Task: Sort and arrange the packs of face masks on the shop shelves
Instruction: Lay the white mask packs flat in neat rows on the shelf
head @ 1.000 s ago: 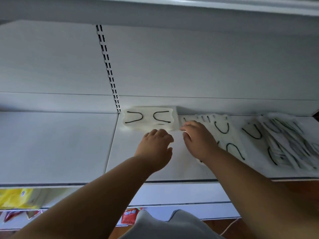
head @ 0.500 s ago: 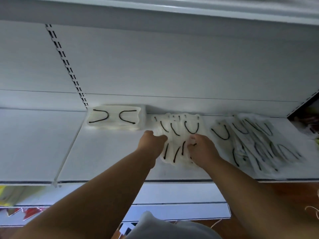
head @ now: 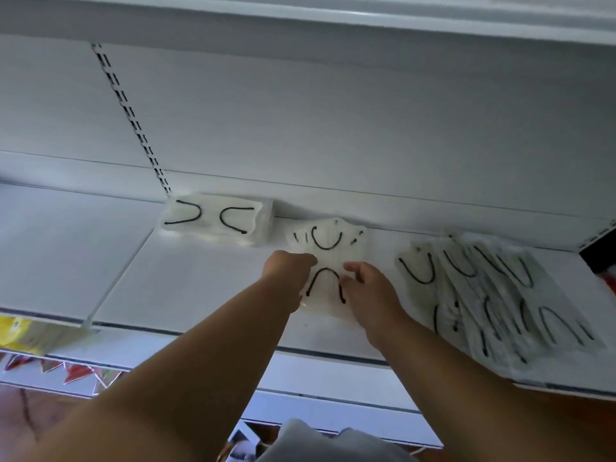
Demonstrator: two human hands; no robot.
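- Nearest, at the bottom edge, lies a fold of grey cloth [head: 333, 441], with two bare forearms reaching up and forward past it.
- To the lower left, under the shelf, hang a yellow packet [head: 16, 331] and a row of red and silver triangular packet edges [head: 66, 371].
- The left hand [head: 288, 273] is curled at the left edge of a small stack of clear-wrapped white face mask packs with black ear loops [head: 328, 258]; its fingertips are hidden, so whether it grips the stack I cannot tell.
- The right hand [head: 368, 288] has its fingers curled on the stack's right edge, pinching it.
- That stack lies mid-shelf on the white metal shelf [head: 200, 278], between the two other piles.
- To the right, a loose, fanned-out heap of the same mask packs [head: 500, 295] spreads toward the shelf's front edge.
- Farther back on the left, a neat squared stack of mask packs [head: 216, 220] sits against the white back panel [head: 333, 128], just beside the slotted upright [head: 133, 121].
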